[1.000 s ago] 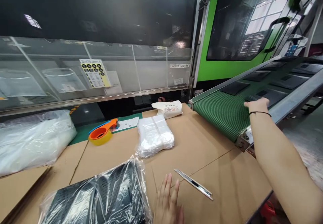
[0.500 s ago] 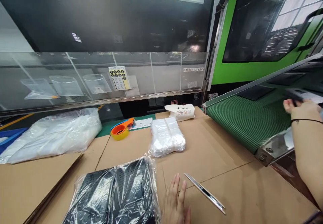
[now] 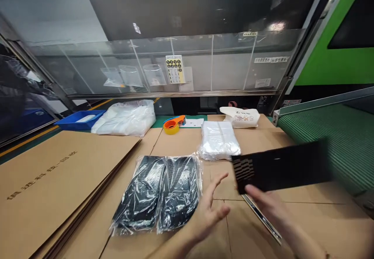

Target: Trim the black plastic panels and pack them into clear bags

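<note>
Black panel (image 3: 289,167): raised over the cardboard (image 3: 327,216), slotted end near the left hand (image 3: 209,212).
Right hand (image 3: 269,202): closed on panel by that end, thumb at lower edge, other fingers hidden.
Left hand: thumb and fingers wide apart, empty.

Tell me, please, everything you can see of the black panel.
The panel looks thin, flat and roughly rectangular, with rows of slots at its left end; plastic or metal, I cannot tell. Its right end is blurred. Held above the cardboard, it slants slightly up rightward in view. The right grip holds it near the lower left corner; the open left grip appears apart.
</note>
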Demonstrator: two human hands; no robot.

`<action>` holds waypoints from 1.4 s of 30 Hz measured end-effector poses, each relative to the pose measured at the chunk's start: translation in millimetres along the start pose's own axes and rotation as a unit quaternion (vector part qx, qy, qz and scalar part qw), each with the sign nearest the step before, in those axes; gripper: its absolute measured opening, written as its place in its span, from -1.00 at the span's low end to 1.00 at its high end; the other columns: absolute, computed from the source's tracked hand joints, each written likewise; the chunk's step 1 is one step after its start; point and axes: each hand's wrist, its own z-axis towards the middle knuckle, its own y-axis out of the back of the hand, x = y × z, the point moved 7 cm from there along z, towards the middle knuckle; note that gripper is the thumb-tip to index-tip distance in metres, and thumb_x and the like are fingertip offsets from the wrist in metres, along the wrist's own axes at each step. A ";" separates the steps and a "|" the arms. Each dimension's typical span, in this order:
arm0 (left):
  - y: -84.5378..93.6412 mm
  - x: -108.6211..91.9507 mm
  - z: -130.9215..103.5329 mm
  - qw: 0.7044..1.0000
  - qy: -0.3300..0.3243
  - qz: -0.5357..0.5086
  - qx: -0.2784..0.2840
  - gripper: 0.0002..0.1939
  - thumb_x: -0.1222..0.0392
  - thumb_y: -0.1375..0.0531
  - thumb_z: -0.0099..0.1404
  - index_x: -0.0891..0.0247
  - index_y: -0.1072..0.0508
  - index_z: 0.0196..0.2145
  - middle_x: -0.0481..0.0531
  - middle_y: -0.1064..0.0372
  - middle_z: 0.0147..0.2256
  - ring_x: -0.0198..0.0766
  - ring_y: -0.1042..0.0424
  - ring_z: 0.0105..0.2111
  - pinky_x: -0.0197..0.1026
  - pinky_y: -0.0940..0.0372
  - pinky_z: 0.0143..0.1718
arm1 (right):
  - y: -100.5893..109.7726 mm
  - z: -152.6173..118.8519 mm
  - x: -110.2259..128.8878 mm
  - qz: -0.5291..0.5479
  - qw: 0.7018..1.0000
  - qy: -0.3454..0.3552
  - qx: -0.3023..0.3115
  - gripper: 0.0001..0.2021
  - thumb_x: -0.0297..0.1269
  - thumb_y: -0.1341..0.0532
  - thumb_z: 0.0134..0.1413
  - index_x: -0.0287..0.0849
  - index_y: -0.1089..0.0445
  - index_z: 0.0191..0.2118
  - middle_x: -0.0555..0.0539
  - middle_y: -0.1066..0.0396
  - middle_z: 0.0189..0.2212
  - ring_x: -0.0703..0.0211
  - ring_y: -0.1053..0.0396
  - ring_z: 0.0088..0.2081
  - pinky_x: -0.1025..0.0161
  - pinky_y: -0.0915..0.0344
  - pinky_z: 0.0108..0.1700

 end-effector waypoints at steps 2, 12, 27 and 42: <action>11.7 0.1 6.2 0.994 0.035 -0.091 -0.047 -0.29 -0.22 -0.28 0.15 0.30 -0.36 0.11 0.23 -0.38 0.07 0.02 -0.36 0.08 0.05 -0.21 0.17 | -47.9 -7.8 -29.3 -0.017 0.994 -0.037 0.106 -0.67 0.03 -0.42 -0.10 -0.14 -0.58 -0.32 -0.17 -0.54 -0.22 -0.18 -0.42 -0.01 -0.05 -0.34 0.09; 96.0 -2.4 -2.1 0.915 0.076 -0.272 -0.287 -0.61 0.00 -0.38 -0.01 0.35 -0.52 -0.30 0.03 -0.48 -0.47 -0.19 -0.48 -0.45 -0.20 -0.38 -0.34 | -15.5 35.2 -44.3 0.032 0.998 -0.022 0.039 -0.63 0.12 -0.46 -0.24 -0.05 -0.57 -0.37 -0.08 -0.55 -0.30 0.00 -0.50 -0.24 0.01 -0.37 0.04; 80.8 1.0 -4.8 0.940 0.114 -0.295 -0.125 -0.53 -0.14 -0.43 -0.08 0.38 -0.51 -0.50 -0.04 -0.30 -0.63 -0.43 -0.21 -0.67 -0.40 -0.13 -0.64 | 15.7 20.4 -18.8 0.050 0.998 -0.032 -0.009 -0.54 0.24 -0.46 -0.41 -0.09 -0.54 -0.56 -0.10 -0.41 -0.68 -0.04 -0.43 -0.61 0.06 -0.51 -0.36; 71.1 -5.2 4.1 0.941 0.076 -0.323 -0.071 -0.44 -0.25 -0.38 -0.01 0.36 -0.59 -0.30 0.09 -0.52 -0.46 -0.21 -0.52 -0.44 -0.34 -0.38 -0.42 | -11.7 21.9 4.9 0.046 0.994 0.048 0.090 -0.48 0.42 -0.29 -0.23 0.02 -0.51 -0.60 0.01 -0.26 -0.83 -0.04 -0.42 -0.62 0.08 -0.52 -0.37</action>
